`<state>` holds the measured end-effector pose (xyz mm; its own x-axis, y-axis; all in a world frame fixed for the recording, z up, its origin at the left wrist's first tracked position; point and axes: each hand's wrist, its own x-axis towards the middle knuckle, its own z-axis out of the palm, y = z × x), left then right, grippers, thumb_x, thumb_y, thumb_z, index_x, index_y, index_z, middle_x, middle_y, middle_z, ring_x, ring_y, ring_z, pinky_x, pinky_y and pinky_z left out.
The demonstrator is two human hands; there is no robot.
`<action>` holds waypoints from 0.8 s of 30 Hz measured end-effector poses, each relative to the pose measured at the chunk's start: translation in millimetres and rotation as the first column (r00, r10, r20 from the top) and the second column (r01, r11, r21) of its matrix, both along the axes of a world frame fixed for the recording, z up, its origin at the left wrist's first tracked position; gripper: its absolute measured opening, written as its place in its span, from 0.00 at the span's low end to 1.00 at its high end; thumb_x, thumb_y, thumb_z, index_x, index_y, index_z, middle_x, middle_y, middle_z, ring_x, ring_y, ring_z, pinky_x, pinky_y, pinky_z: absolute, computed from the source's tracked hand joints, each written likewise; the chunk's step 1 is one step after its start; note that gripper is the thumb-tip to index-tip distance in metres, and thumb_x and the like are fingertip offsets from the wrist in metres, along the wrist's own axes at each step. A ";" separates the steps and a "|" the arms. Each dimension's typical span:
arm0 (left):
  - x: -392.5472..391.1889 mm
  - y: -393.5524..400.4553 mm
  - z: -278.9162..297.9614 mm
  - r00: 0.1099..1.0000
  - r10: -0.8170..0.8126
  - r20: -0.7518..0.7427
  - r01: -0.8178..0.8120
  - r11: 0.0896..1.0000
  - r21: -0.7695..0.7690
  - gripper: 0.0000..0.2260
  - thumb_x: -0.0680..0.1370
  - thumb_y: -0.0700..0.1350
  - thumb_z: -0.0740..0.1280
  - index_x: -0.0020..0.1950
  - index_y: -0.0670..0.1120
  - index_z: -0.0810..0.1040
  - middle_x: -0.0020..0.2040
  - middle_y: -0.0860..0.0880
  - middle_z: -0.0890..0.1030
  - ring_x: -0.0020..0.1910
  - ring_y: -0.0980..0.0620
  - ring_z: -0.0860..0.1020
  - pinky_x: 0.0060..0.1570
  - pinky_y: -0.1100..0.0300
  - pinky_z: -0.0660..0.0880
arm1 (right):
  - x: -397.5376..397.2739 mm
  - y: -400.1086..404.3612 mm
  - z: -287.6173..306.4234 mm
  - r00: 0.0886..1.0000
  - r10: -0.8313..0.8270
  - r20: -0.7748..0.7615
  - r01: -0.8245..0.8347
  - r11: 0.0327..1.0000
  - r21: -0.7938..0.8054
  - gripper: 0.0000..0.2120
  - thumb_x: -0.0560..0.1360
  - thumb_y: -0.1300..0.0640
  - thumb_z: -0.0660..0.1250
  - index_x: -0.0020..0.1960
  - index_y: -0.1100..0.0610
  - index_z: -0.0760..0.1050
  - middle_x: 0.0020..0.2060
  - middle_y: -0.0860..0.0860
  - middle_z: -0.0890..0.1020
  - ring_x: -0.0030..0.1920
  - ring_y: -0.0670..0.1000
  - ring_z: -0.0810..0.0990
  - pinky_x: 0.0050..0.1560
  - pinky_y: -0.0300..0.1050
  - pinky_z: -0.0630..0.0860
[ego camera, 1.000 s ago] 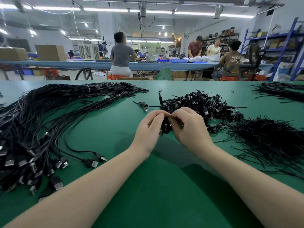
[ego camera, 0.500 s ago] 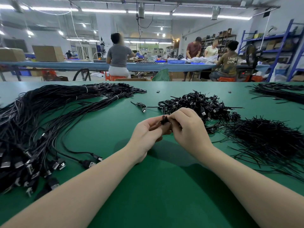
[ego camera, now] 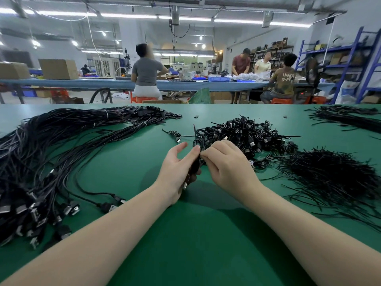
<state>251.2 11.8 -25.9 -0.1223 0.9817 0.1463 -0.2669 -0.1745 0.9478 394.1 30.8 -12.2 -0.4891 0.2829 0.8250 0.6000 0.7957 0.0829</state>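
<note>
Together, left hand (ego camera: 177,172) and right hand (ego camera: 224,164) grip one coiled cable (ego camera: 195,167)

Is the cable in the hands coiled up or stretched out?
Coiled: the cable sits bunched in the left hand, loops poking up beside the right hand.

Matt green counter (ego camera: 206,244) under the hands; left of them, black rubbery cables (ego camera: 51,141) with shiny metal plugs (ego camera: 112,207).

On the table (ego camera: 206,244), around the held coil (ego camera: 195,165): loose cable bundle (ego camera: 51,151) at nine o'clock, heap of coiled cables (ego camera: 243,135) at one, pile of ties (ego camera: 334,174) at three.
</note>
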 end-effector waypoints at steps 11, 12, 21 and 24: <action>0.9 1.3 -3.9 0.991 0.122 -0.046 -0.120 0.992 0.046 0.03 0.78 0.46 0.68 0.47 0.54 0.74 0.29 0.52 0.79 0.26 0.52 0.78 0.22 0.65 0.67 | -3.6 -1.1 -5.7 0.998 0.013 -0.062 -0.022 0.989 -0.146 0.04 0.72 0.68 0.70 0.46 0.66 0.82 0.37 0.58 0.81 0.40 0.60 0.80 0.44 0.49 0.78; 0.8 2.5 -4.7 0.992 0.121 -0.045 -0.120 0.992 0.035 0.04 0.78 0.46 0.68 0.46 0.54 0.75 0.29 0.52 0.79 0.26 0.52 0.78 0.23 0.66 0.67 | -4.1 -1.5 -6.1 0.998 0.011 -0.067 -0.021 0.989 -0.148 0.04 0.72 0.68 0.69 0.45 0.65 0.81 0.37 0.57 0.82 0.40 0.60 0.80 0.44 0.48 0.77; -0.6 6.3 -4.9 0.991 -0.108 -0.082 0.112 0.993 0.040 0.19 0.77 0.32 0.64 0.62 0.51 0.77 0.44 0.51 0.83 0.35 0.57 0.78 0.32 0.68 0.72 | 5.1 7.3 -6.2 0.972 -0.040 -0.231 -0.004 0.982 -0.190 0.03 0.72 0.68 0.69 0.44 0.65 0.81 0.38 0.55 0.81 0.40 0.58 0.79 0.43 0.44 0.74; -0.6 8.1 -9.4 0.987 0.012 -0.161 0.003 0.995 0.095 0.15 0.74 0.35 0.71 0.58 0.51 0.80 0.44 0.48 0.78 0.35 0.56 0.74 0.41 0.65 0.73 | 4.4 6.4 -4.7 0.970 -0.030 -0.239 -0.020 0.978 -0.206 0.03 0.73 0.67 0.68 0.45 0.64 0.81 0.38 0.55 0.81 0.40 0.56 0.78 0.42 0.43 0.74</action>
<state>250.6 19.9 -35.4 -0.0936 0.9619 0.2570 -0.1107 -0.2666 0.9574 398.5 37.2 -17.0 -0.2820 0.4604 0.8417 0.5861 0.7773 -0.2288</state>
